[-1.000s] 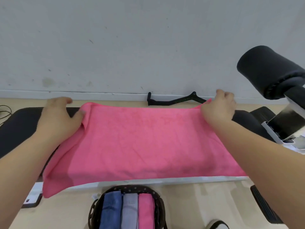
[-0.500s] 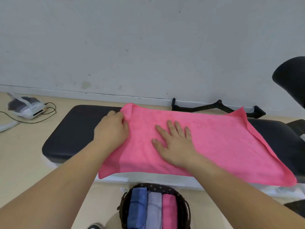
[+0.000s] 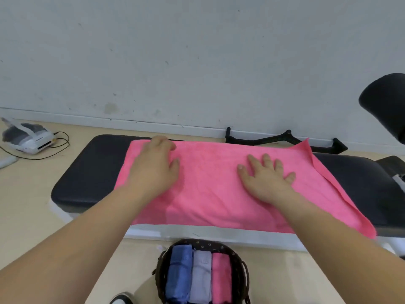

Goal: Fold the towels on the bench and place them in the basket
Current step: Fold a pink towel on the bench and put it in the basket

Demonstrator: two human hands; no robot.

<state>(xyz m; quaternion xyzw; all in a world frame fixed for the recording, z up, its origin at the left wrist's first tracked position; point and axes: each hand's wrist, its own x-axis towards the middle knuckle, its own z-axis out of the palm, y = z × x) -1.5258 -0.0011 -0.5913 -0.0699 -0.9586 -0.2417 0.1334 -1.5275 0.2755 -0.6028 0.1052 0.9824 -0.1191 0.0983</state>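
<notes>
Head view: your right grip [image 3: 266, 178] flat, released, on pink towel [image 3: 210, 194]; left grip [image 3: 153, 167] fingers bent, hold: cannot tell. Near-right corner [image 3: 366, 229] overhangs desk [image 3: 87, 172]; hard smoothing may drag towel off.

A long black padded bench [image 3: 87, 172] runs from nine to three o'clock. A pink terry towel [image 3: 214, 200] lies flat across its middle. The towel's near edge covers the bench's six o'clock side, and two layers show at its three o'clock end. On the beige floor [image 3: 28, 205] at six o'clock stands a dark woven basket [image 3: 240, 279].
</notes>
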